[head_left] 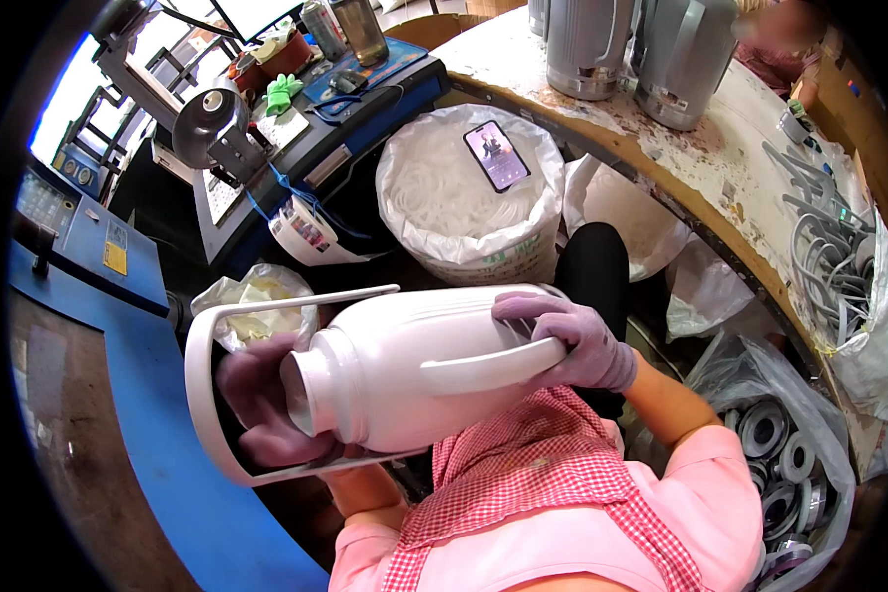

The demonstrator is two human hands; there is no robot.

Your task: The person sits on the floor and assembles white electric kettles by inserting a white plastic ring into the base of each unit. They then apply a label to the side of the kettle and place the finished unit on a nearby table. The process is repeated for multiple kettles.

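Clock as in the head view, 12 at the top edge

Right hand [579, 340], mauve glove: grip is closed round the base end of the white flask [405, 355], fingers over the body, palm by the near end of its loop handle [483, 373]

Flask lies off that grip toward 9, a touch low. Long axis runs mouth just under 9 to base just under 3, loop handle on the 5 side

Left hand [259, 400], also gloved: showing through the opening of the white U-shaped frame [200, 385], right by the flask mouth. Partly hidden, so can't tell if its grip is spread or pinching anything

Key relation: flask mouth vs frame. Frame's curve sits at 9, its two limbs run back toward 3, one above and one below the neck, so it's close to lined up with the flask axis. Mouth sits between the limbs, short of the curve. Left is the nearer hand to both mouth and curve. Can't tell if the limb tips touch the body

Further out: sack of clear rings [434, 187] with a phone [497, 156] on it at 11 from the right hand, grey flasks [587, 49] on the counter [730, 178] at 12 to 1, bagged ring parts [784, 459] at 4, blue machine [148, 424] past the frame at 9
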